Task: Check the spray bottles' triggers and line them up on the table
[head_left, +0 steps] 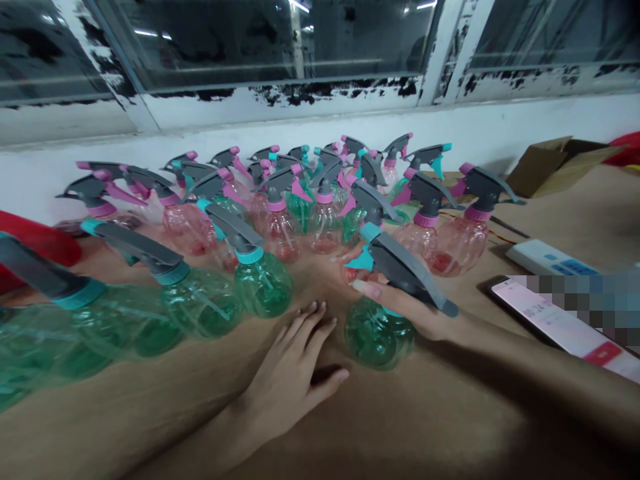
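I have the round see-through green plastic spray bottle with grey head and teal trigger (379,337) right of centre, at the brown worktop (350,427) (can't tell if its base touches), right hand (427,308) gripping its neck, thumb near side, other fingers mostly hidden; left hand (287,373) is beside it, palm down, fingers loosely spread. I'd keep it upright, pressure off the trigger. Around it: matching green bottles (265,283) left, clear pink plastic spray bottles (283,235) behind, thin tubes visible inside some, liquid unclear.
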Motion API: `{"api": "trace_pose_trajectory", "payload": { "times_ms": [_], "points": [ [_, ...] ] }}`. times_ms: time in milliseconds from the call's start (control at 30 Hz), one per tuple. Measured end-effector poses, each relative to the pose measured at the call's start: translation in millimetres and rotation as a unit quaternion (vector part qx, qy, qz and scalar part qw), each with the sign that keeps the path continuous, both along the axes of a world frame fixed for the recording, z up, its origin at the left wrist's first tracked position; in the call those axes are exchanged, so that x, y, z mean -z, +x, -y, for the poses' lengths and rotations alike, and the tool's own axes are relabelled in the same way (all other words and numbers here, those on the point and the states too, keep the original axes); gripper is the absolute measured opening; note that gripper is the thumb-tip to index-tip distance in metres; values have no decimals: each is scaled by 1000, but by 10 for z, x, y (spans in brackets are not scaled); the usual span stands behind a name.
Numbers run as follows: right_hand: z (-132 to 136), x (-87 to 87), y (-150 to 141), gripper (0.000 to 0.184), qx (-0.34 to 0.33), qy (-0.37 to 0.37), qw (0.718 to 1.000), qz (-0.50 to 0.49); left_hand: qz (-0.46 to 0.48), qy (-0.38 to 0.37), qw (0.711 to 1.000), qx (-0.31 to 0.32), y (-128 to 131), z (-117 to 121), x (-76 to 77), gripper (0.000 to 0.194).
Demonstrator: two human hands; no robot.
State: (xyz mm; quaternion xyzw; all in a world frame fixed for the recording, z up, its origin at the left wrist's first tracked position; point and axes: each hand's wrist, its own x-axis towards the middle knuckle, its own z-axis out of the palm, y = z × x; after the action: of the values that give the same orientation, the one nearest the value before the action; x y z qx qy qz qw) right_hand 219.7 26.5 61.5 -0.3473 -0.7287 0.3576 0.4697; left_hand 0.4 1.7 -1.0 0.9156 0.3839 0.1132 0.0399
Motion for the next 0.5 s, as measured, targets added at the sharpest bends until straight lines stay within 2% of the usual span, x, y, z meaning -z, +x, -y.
{"api": "trace_pose_trajectory", "payload": {
  "times_ms": [300,500],
  "points": [
    [5,-11,6,28,4,-5,1000,3,2,-2,1000,2,-4,2,7,56],
    [3,-13,1,23,12,10,1000,8,-5,-8,1000,-2,0,0,-1,57]
  ]
}}
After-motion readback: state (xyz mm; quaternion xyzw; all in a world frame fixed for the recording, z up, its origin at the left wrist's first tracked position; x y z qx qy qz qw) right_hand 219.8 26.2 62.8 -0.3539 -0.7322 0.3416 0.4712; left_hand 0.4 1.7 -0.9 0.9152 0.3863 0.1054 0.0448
